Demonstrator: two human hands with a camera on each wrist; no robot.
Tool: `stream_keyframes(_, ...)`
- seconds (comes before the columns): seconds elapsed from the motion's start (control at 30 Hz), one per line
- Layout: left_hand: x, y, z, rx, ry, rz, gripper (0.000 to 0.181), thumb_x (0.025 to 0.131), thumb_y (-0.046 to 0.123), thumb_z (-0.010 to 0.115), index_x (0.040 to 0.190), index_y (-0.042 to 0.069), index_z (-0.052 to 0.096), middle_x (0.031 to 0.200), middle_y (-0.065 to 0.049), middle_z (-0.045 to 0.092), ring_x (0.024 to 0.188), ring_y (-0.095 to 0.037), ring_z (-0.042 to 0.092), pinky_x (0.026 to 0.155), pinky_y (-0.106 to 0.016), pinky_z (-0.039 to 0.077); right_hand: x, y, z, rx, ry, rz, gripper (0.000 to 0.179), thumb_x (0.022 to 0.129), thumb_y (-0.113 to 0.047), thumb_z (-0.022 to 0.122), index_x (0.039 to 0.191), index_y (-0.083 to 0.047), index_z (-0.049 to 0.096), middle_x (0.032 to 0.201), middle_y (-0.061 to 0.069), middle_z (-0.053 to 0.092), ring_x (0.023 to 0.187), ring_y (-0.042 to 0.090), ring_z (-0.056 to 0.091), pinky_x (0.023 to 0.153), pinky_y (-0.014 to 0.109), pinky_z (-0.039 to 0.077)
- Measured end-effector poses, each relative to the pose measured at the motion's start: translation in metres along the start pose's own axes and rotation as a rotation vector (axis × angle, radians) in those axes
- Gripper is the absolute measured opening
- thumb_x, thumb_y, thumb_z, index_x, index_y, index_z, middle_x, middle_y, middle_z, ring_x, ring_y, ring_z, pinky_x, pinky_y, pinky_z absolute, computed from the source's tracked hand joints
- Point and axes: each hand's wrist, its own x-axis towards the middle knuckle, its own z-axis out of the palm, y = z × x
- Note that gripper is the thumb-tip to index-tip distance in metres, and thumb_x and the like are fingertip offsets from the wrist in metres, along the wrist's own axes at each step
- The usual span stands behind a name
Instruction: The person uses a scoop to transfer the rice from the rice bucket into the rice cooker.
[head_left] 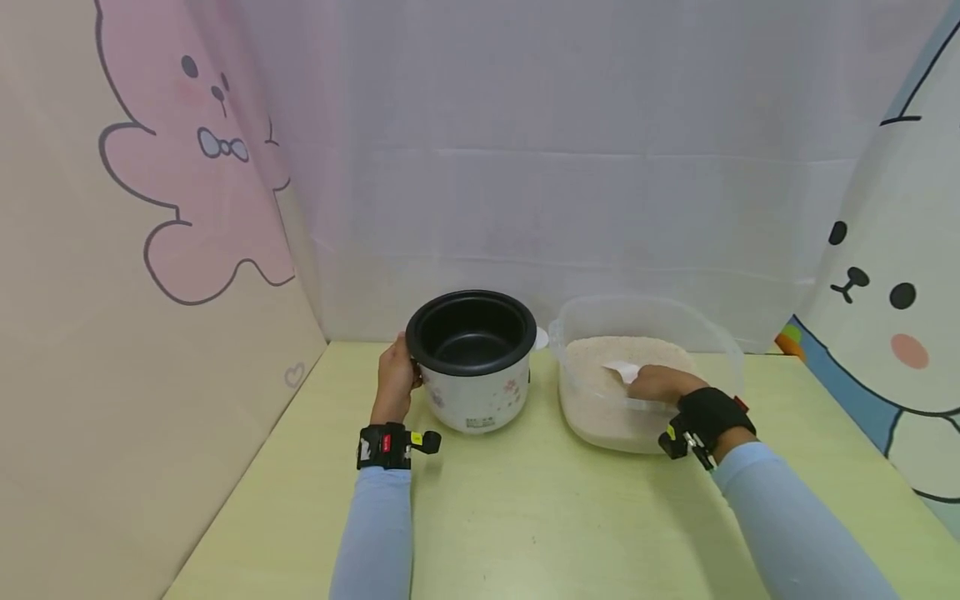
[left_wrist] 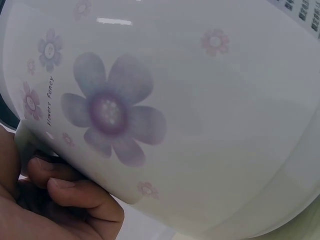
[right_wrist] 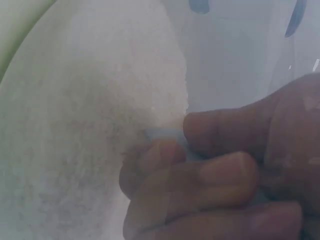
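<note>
A white rice cooker [head_left: 480, 400] with a flower print and a black inner pot [head_left: 468, 321] stands lidless near the back of the table. My left hand [head_left: 393, 379] grips the handle at its left side; curled fingers [left_wrist: 80, 192] show under the handle in the left wrist view. To the right is a clear plastic tub [head_left: 645, 308] holding white rice [head_left: 633, 343]. My right hand [head_left: 663, 383] reaches over the tub's near wall and pinches a white scoop [head_left: 622, 369] at the rice. In the right wrist view the fingers [right_wrist: 225, 172] appear through the tub's wall, the scoop mostly hidden.
Both things stand on a pale yellow-green table [head_left: 510, 517]. A white curtain [head_left: 525, 183] hangs close behind them. Printed cloth walls rise at left, with a pink bear [head_left: 202, 167], and at right, with a white animal [head_left: 892, 333].
</note>
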Motion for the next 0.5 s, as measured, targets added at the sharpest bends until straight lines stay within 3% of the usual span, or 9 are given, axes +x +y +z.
stream_keyframes(0.13, 0.0010, 0.0001, 0.0018, 0.001, 0.004, -0.003, 0.048, 0.108, 0.049, 0.045, 0.075, 0.015, 0.044, 0.063, 0.002, 0.038, 0.053, -0.012, 0.036, 0.052, -0.027, 0.033, -0.0021, -0.0002, -0.0017, 0.008, -0.015, -0.030, 0.048, 0.105, -0.022, 0.048, 0.127, 0.021, 0.050, 0.132, 0.038, 0.049, 0.117, 0.047, 0.051, 0.101, 0.056, 0.041)
stream_keyframes(0.37, 0.0018, -0.0007, -0.0021, 0.019, 0.018, -0.020, 0.048, 0.108, 0.050, 0.045, 0.076, 0.015, 0.046, 0.064, 0.001, 0.040, 0.055, -0.013, 0.038, 0.053, -0.026, 0.034, -0.0015, 0.0000, -0.0040, 0.029, -0.077, -0.081, 0.061, 0.108, -0.032, 0.045, 0.140, 0.020, 0.043, 0.149, 0.043, 0.034, 0.138, 0.059, 0.034, 0.110, 0.065, 0.033)
stream_keyframes(0.5, 0.0003, -0.0010, -0.0008, 0.009, 0.018, -0.010, 0.048, 0.108, 0.050, 0.045, 0.074, 0.015, 0.045, 0.063, 0.002, 0.039, 0.054, -0.013, 0.037, 0.052, -0.027, 0.034, 0.0003, 0.0017, -0.0063, 0.048, -0.092, -0.121, 0.053, 0.108, -0.032, 0.046, 0.132, 0.014, 0.057, 0.142, 0.035, 0.049, 0.134, 0.052, 0.045, 0.107, 0.061, 0.038)
